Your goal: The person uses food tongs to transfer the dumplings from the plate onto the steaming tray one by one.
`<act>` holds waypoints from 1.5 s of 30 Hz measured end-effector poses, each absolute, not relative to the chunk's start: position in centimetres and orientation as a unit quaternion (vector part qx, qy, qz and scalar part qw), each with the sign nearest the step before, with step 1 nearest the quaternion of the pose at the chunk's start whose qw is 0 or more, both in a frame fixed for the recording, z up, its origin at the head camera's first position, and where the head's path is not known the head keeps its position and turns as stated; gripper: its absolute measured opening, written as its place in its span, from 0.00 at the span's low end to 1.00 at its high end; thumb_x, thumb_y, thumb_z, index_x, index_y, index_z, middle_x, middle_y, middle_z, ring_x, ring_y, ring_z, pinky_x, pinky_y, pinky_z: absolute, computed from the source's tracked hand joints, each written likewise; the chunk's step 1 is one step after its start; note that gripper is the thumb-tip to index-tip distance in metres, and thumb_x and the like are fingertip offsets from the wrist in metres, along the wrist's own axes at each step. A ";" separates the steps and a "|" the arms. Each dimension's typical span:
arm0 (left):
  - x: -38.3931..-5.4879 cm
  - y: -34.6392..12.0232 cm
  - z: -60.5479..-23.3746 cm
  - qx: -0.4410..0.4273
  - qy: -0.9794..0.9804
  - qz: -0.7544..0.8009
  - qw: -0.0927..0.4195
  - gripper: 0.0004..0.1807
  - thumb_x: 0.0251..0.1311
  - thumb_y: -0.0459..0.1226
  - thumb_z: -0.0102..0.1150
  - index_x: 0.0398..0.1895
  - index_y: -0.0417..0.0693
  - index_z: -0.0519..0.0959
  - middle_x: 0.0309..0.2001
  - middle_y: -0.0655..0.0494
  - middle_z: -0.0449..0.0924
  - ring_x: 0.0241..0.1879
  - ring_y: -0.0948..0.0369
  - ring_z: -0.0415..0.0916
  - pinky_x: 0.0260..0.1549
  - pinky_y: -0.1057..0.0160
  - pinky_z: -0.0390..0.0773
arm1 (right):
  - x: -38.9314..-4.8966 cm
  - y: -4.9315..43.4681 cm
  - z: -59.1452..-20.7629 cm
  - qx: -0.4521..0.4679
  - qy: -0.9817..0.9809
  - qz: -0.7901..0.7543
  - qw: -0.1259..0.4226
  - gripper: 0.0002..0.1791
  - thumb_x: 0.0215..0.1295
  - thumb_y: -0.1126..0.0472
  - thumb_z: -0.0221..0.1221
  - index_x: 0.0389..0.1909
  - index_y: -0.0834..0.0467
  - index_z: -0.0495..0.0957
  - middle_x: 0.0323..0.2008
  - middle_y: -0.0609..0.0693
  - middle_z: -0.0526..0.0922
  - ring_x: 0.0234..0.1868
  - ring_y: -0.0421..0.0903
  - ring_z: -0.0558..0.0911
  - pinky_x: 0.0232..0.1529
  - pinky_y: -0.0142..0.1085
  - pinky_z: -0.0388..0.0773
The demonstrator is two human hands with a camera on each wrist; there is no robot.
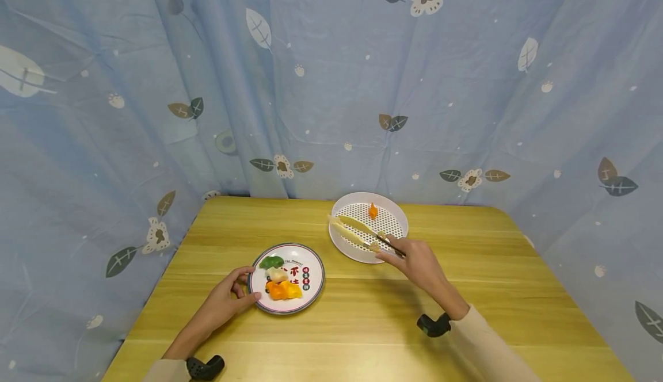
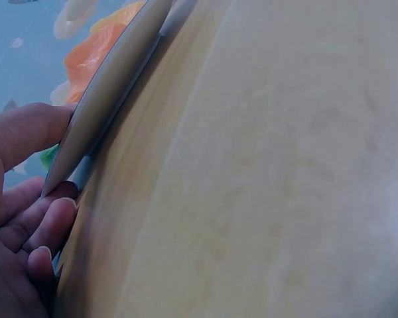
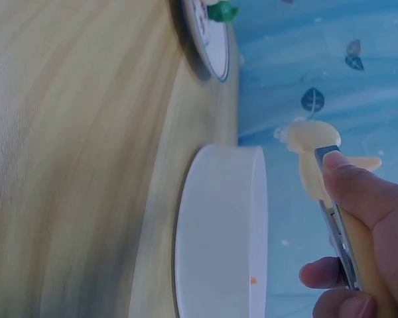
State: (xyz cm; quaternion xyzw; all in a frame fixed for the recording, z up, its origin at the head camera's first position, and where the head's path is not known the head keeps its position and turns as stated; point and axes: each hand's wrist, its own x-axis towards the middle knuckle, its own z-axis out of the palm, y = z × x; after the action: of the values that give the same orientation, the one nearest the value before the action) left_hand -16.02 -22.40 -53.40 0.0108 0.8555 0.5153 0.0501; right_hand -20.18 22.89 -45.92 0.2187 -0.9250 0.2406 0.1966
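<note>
My left hand (image 1: 224, 297) pinches the near-left rim of a round white plate (image 1: 313, 275); in the left wrist view the thumb lies over the rim and fingers curl beneath it. Dumpling-like pieces sit on the plate: a green one (image 1: 271, 262), a cream one (image 1: 277, 275), an orange one (image 1: 277, 291) and a yellow one (image 1: 293, 290). My right hand (image 1: 417, 262) grips a pair of cream-coloured tongs (image 1: 357, 224) above a white perforated tray (image 1: 343, 248), arms spread apart, tips near its left rim. A small orange piece (image 1: 373, 211) lies in the tray.
The wooden table (image 1: 362, 324) carries the plate at left of centre and the tray farther back. A blue patterned curtain (image 1: 331, 83) hangs behind and along both sides. A black wrist device (image 1: 434, 325) sits at the right cuff, another (image 1: 205, 367) at the left.
</note>
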 end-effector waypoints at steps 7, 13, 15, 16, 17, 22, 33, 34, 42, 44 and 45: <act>-16.0 -22.4 -53.2 0.014 0.854 0.518 0.050 0.37 0.59 0.44 0.76 0.69 0.49 0.71 0.51 0.49 0.73 0.37 0.56 0.69 0.34 0.63 0.70 | -21.2 23.8 -46.4 0.201 -0.929 0.236 0.202 0.31 0.62 0.43 0.71 0.57 0.62 0.84 0.16 0.40 0.61 0.18 0.36 0.59 0.21 0.32 0.60; -15.9 -22.4 -53.2 0.017 0.851 0.523 0.050 0.36 0.59 0.43 0.76 0.69 0.48 0.72 0.51 0.48 0.73 0.37 0.56 0.68 0.34 0.64 0.70 | -21.9 24.5 -47.0 0.183 -0.934 0.230 0.203 0.30 0.61 0.45 0.72 0.57 0.62 0.84 0.15 0.40 0.59 0.18 0.37 0.58 0.20 0.33 0.58; -15.9 -22.4 -53.2 0.017 0.851 0.522 0.049 0.36 0.59 0.43 0.76 0.69 0.48 0.72 0.51 0.48 0.73 0.37 0.56 0.68 0.34 0.64 0.70 | -22.2 24.7 -47.2 0.173 -0.937 0.228 0.199 0.30 0.61 0.45 0.72 0.57 0.62 0.84 0.15 0.40 0.62 0.18 0.38 0.58 0.20 0.34 0.58; -15.9 -22.4 -53.2 0.017 0.852 0.521 0.047 0.36 0.59 0.43 0.76 0.69 0.48 0.72 0.50 0.48 0.73 0.37 0.56 0.68 0.34 0.64 0.70 | -22.3 24.8 -47.2 0.167 -0.939 0.227 0.196 0.31 0.61 0.45 0.72 0.57 0.62 0.84 0.15 0.40 0.64 0.18 0.38 0.58 0.20 0.34 0.58; -15.9 -22.4 -53.2 0.018 0.853 0.520 0.046 0.36 0.59 0.43 0.76 0.69 0.48 0.72 0.50 0.49 0.73 0.37 0.56 0.68 0.34 0.64 0.70 | -22.4 24.9 -47.3 0.160 -0.942 0.225 0.192 0.31 0.61 0.45 0.72 0.58 0.62 0.84 0.15 0.40 0.66 0.18 0.39 0.58 0.21 0.34 0.58; -15.9 -22.4 -53.3 0.018 0.855 0.516 0.043 0.36 0.59 0.42 0.76 0.69 0.48 0.72 0.49 0.49 0.74 0.36 0.56 0.69 0.33 0.64 0.70 | -22.9 25.1 -47.5 0.132 -0.953 0.219 0.166 0.32 0.63 0.43 0.70 0.59 0.62 0.82 0.15 0.42 0.66 0.19 0.41 0.59 0.21 0.36 0.58; -15.8 -22.2 -53.1 0.011 0.857 0.514 0.042 0.35 0.59 0.41 0.76 0.68 0.48 0.72 0.49 0.49 0.74 0.36 0.56 0.69 0.32 0.64 0.69 | -24.2 24.7 -47.1 0.112 -0.963 0.203 0.139 0.25 0.67 0.43 0.67 0.49 0.62 0.87 0.17 0.47 0.63 0.20 0.46 0.65 0.22 0.38 0.60; -15.8 -22.2 -53.1 0.011 0.857 0.514 0.042 0.35 0.59 0.41 0.76 0.68 0.48 0.72 0.49 0.49 0.74 0.36 0.56 0.69 0.32 0.64 0.70 | -24.4 24.7 -47.1 0.109 -0.964 0.200 0.135 0.24 0.68 0.43 0.67 0.47 0.61 0.87 0.17 0.47 0.63 0.21 0.46 0.65 0.22 0.38 0.60; -15.8 -22.3 -53.2 0.013 0.856 0.515 0.044 0.35 0.59 0.42 0.76 0.68 0.48 0.72 0.50 0.48 0.73 0.37 0.56 0.69 0.32 0.64 0.70 | -25.4 24.3 -46.9 0.091 -0.971 0.193 0.108 0.21 0.68 0.43 0.66 0.41 0.58 0.85 0.18 0.49 0.66 0.23 0.48 0.68 0.24 0.39 0.61; -15.9 -22.3 -53.2 0.011 0.857 0.514 0.044 0.35 0.59 0.42 0.76 0.68 0.48 0.72 0.50 0.48 0.74 0.37 0.56 0.69 0.33 0.64 0.70 | -25.6 24.2 -46.8 0.093 -0.972 0.189 0.108 0.20 0.68 0.44 0.67 0.38 0.59 0.83 0.18 0.49 0.66 0.22 0.48 0.68 0.24 0.39 0.61; -15.9 -22.3 -53.2 0.011 0.857 0.513 0.044 0.35 0.59 0.42 0.76 0.68 0.48 0.72 0.50 0.49 0.74 0.37 0.56 0.69 0.33 0.64 0.70 | -25.7 24.1 -46.8 0.091 -0.972 0.186 0.108 0.20 0.68 0.44 0.67 0.39 0.59 0.84 0.18 0.49 0.66 0.22 0.48 0.67 0.24 0.39 0.61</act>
State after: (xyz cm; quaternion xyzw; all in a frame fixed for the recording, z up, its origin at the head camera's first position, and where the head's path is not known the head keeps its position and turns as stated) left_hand -15.90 -22.26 -53.17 0.0106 0.8570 0.5132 0.0440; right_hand -25.74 24.09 -46.85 0.0913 -0.9722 0.1862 0.1085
